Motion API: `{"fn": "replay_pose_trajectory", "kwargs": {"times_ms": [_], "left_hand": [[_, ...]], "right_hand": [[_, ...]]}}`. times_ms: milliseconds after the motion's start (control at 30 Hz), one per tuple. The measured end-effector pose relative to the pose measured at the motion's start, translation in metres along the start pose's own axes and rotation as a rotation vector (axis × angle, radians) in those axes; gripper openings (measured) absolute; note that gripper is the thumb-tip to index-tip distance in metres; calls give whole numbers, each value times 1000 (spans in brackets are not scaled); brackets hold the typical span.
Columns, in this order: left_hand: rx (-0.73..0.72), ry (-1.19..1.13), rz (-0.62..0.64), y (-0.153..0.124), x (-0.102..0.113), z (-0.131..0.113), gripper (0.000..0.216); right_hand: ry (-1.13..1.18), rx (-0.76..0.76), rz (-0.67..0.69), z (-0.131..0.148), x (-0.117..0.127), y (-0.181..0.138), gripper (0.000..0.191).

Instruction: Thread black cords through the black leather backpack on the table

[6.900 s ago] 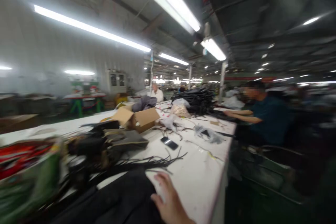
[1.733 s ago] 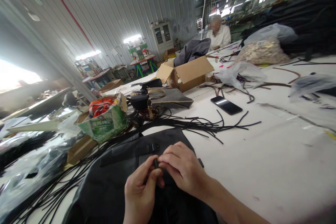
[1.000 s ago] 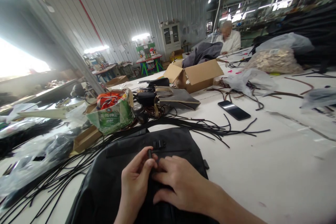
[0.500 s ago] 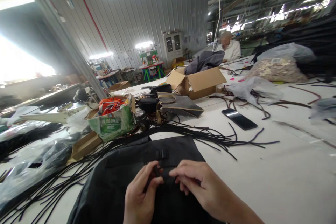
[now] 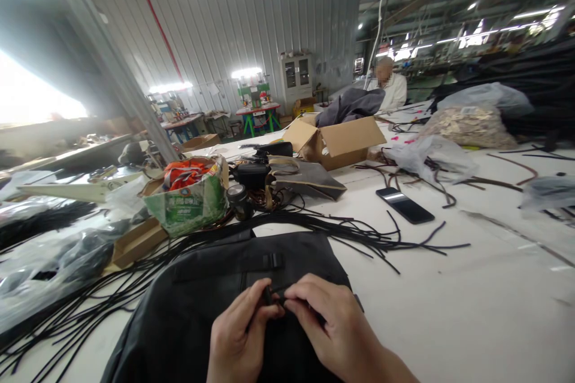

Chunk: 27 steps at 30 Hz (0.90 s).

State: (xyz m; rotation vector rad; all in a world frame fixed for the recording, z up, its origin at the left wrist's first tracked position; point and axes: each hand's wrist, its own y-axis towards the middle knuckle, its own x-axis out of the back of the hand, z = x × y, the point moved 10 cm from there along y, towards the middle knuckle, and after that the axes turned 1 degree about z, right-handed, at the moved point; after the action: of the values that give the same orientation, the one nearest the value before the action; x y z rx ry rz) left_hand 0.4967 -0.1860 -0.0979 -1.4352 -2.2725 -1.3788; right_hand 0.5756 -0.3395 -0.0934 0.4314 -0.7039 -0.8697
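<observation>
A black bag lies on the table in front of me, with a black buckle on its upper face. Over the bag, my left hand is closed, pinching a small black buckle piece between thumb and forefinger. My right hand meets it from the right, its thumb and fingertips pressed around a black strap at that piece. Fingers partly hide both the strap and the piece, so their exact fit cannot be made out.
Long black cords run behind the bag across the white table. Beyond them are a green bag with orange material, a cardboard box, a grey pouch and a phone. A person sits far back.
My right hand has moved left, bringing its fingertips against the piece in my left hand. Its fingers have closed together more. The view has shifted slightly.
</observation>
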Motion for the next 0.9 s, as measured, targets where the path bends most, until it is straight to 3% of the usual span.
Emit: {"fn": "replay_pose_trajectory", "kwargs": {"times_ms": [333, 900], "left_hand": [[-77, 88, -51, 3, 2, -10, 42], [12, -54, -11, -1, -4, 2, 50]], "right_hand": [[-19, 43, 26, 3, -7, 1, 18], [-103, 64, 6, -3, -11, -3, 19]]}}
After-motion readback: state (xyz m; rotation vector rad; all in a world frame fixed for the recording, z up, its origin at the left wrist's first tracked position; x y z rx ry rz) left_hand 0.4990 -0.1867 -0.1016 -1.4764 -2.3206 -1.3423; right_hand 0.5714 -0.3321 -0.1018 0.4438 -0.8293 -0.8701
